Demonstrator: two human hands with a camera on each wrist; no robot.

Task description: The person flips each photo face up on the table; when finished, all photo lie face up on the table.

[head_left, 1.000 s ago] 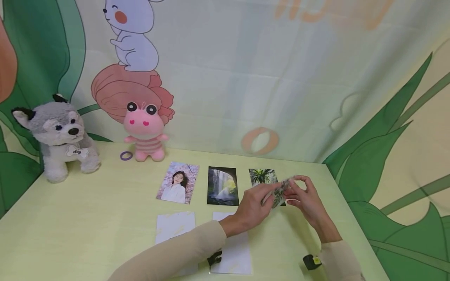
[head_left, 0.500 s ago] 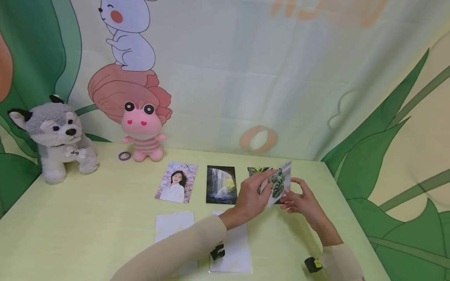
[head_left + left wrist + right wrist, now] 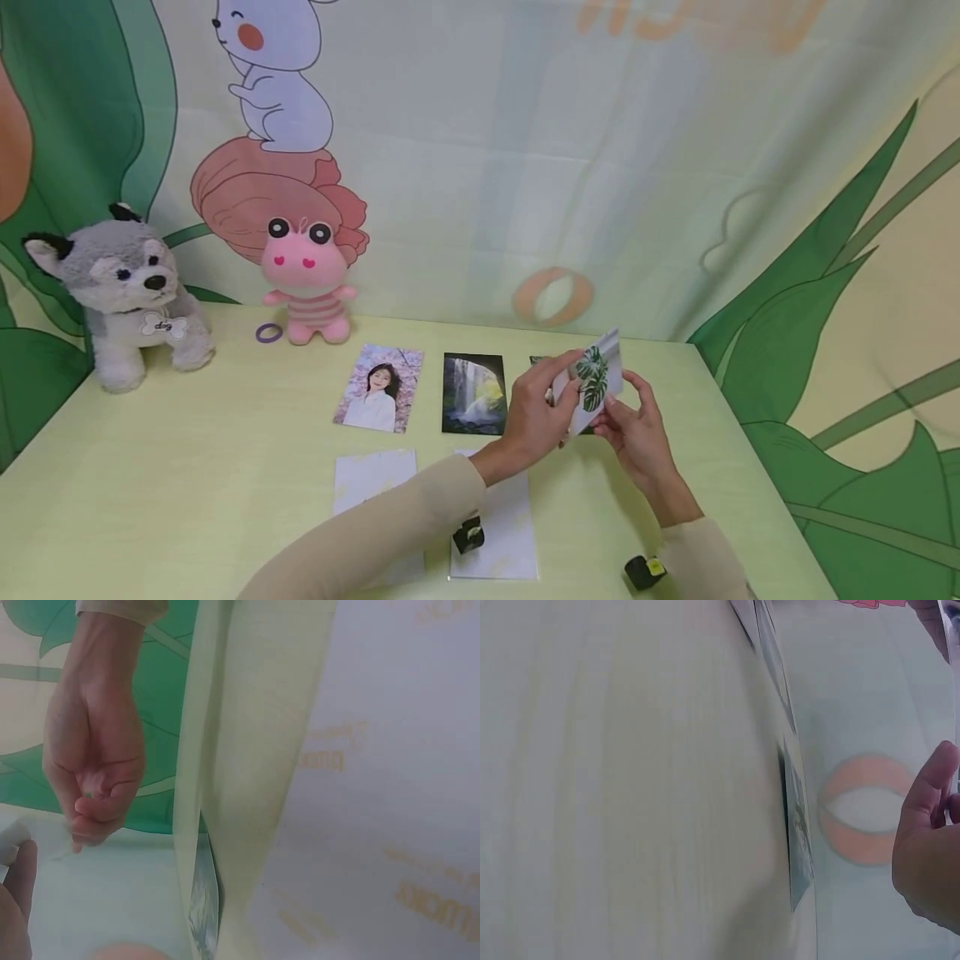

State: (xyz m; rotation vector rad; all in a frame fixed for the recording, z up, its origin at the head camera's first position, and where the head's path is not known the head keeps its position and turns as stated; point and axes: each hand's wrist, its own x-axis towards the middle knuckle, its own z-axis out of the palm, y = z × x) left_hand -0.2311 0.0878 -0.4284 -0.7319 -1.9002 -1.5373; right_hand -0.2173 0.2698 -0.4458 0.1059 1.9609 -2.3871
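Note:
In the head view my left hand (image 3: pixel 536 408) pinches the left side of a photo print (image 3: pixel 592 379) showing green monstera leaves on white. At its lower right edge, my right hand (image 3: pixel 637 433) grips with thumb and fingers. The print is raised and tilted above the table, over a plant photo mostly hidden behind it. In the right wrist view the right hand (image 3: pixel 934 840) has its thumb against the edge of the print (image 3: pixel 953 697). The left wrist view shows the right hand (image 3: pixel 97 742) with fingers curled.
A portrait photo (image 3: pixel 375 392) and a waterfall photo (image 3: pixel 474 396) lie in a row. Two white sheets (image 3: pixel 375 475) with faint yellow lettering lie nearer, partly under the left sleeve. At the back left stand a plush husky (image 3: pixel 135 292), a purple ring (image 3: pixel 269 333) and a pink plush toy (image 3: pixel 307 279).
The monstera print has been raised and turned so its picture faces up toward the head camera. My right hand has shifted from its top corner down to the lower right edge.

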